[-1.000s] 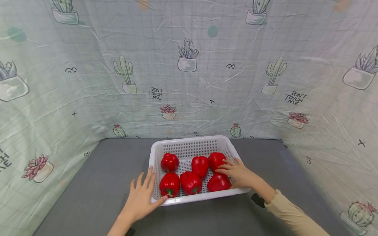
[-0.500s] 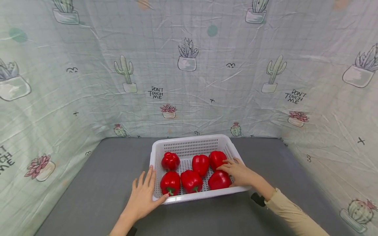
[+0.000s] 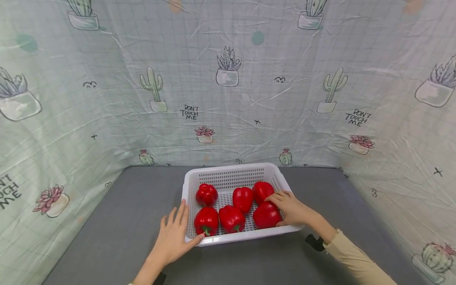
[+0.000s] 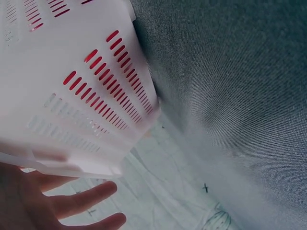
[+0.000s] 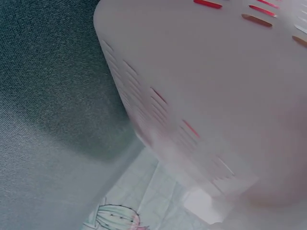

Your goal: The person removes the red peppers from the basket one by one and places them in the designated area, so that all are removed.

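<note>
While the left hand [image 3: 172,239] rests spread against the white basket [image 3: 246,237], I see the right hand [image 3: 295,209] grip the near-right red pepper [image 3: 265,216].

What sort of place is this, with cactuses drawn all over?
Maybe a little work booth made for filming: a cactus-print sheet hangs round the back and sides of a gray table, where a white basket holds red peppers.

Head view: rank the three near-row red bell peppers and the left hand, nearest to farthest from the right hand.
1. Near-right bell pepper, at the right hand
2. Near-middle bell pepper, left of that one
3. Near-left bell pepper, in the near-left corner of the white plastic basket
4. Left hand, at the basket's left rim
</note>
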`<state>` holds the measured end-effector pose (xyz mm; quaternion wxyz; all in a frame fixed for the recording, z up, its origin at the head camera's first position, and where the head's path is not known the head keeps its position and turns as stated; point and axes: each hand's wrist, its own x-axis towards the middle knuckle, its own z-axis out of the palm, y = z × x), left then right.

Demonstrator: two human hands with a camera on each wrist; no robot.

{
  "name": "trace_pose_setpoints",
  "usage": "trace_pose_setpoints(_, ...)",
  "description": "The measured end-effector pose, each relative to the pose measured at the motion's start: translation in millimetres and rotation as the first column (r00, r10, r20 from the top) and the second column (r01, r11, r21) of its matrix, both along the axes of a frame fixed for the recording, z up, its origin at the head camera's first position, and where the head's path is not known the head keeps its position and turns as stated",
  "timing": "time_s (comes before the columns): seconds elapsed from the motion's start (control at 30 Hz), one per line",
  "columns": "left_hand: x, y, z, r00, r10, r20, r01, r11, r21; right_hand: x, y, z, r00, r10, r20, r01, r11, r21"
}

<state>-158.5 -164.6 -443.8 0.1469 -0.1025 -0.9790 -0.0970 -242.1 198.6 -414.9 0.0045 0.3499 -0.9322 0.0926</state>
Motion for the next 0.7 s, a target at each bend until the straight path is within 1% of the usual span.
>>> trace_pose_setpoints(0.13, -0.4, -0.4, 0.2, 1.000, -0.002, 0.001, 0.002, 1.000, -0.006, 0.8, 1.2, 3.3, 0.999, 0.015, -0.029, -0.016, 1.000, -0.022)
trace_pose_setpoints(0.37, -0.4, -1.5, -0.6, 1.000, -0.006, -0.008, 0.006, 1.000, -0.011, 5.0, 5.7, 9.2, 0.999, -0.022, -0.043, 0.018, 0.994, -0.104)
trace_pose_setpoints(0.6, -0.4, -1.2, -0.3, 1.000, -0.011, -0.007, 0.011, 1.000, -0.013, 10.8, 10.2, 13.9, 0.999, -0.046, -0.022, 0.041, 0.981, -0.190)
trace_pose_setpoints(0.7, -0.6, -1.0, -0.9, 1.000, -0.010, -0.006, 0.010, 1.000, -0.012, 12.5, 12.3, 15.0, 0.997, -0.051, -0.053, 0.039, 0.976, -0.213)
